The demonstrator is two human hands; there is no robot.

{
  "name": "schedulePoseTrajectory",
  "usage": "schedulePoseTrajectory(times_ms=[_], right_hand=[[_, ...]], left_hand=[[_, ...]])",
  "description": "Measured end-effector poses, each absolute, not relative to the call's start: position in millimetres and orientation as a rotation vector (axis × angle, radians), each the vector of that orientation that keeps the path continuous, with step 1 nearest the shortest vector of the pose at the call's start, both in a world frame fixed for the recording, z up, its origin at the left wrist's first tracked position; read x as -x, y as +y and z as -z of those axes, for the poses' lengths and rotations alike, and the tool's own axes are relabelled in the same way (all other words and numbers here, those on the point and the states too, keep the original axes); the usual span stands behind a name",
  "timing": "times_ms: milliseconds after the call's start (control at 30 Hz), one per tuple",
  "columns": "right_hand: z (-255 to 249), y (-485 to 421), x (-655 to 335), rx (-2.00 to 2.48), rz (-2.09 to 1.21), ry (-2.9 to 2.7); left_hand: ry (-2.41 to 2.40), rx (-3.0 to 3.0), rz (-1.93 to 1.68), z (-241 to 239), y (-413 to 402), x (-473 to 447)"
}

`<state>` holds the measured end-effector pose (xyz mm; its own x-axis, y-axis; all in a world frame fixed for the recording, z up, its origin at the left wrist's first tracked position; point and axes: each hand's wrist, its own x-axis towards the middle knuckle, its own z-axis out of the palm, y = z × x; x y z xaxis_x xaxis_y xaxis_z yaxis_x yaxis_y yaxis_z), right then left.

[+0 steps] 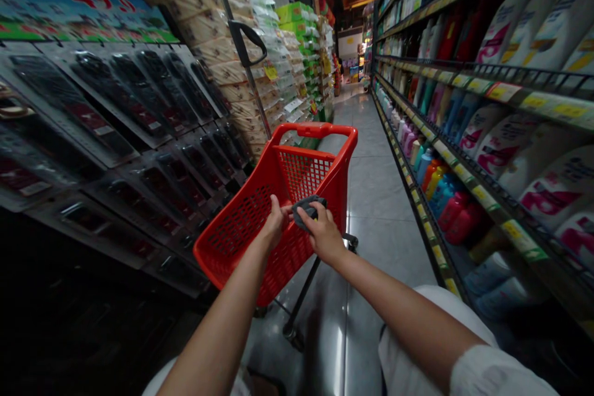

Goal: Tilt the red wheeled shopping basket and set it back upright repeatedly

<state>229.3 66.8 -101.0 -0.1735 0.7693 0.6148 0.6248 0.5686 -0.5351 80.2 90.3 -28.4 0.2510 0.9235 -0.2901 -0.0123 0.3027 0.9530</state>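
Note:
A red plastic shopping basket on wheels (241, 223) stands tilted in the aisle in front of me, its rim toward my hands. Over its near right edge my left hand (275, 223) and my right hand (322, 232) both grip a small dark grey object (307, 207); I cannot make out what it is. Fingers of both hands are curled around it. The basket's long metal handle (241, 37) rises up to the left, ending in a black grip.
On the left hang rows of dark packaged goods (116, 111), with stacked tissue packs (213, 43) beyond. Shelves of bottles (510, 105) with yellow price tags line the right side. A grey tiled aisle floor (371, 198) runs ahead between them.

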Motion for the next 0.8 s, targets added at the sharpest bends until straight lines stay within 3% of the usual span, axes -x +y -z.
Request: schedulePoseTrajectory(times_ms=[167, 433, 633, 800], right_hand=[[90, 81, -243, 1.215, -0.177, -1.761], [124, 30, -192, 1.01, -0.242, -1.94], [134, 85, -226, 1.213, -0.296, -1.401], [161, 108, -223, 1.212, -0.293, -1.426]], left_hand=[[1.027, -1.077, -0.604, 23, 64, -48], [1.075, -1.155, -0.823, 36, 47, -39], [1.028, -0.98, -0.83, 31, 41, -43], [1.068, -1.082, -0.838, 27, 39, -47]])
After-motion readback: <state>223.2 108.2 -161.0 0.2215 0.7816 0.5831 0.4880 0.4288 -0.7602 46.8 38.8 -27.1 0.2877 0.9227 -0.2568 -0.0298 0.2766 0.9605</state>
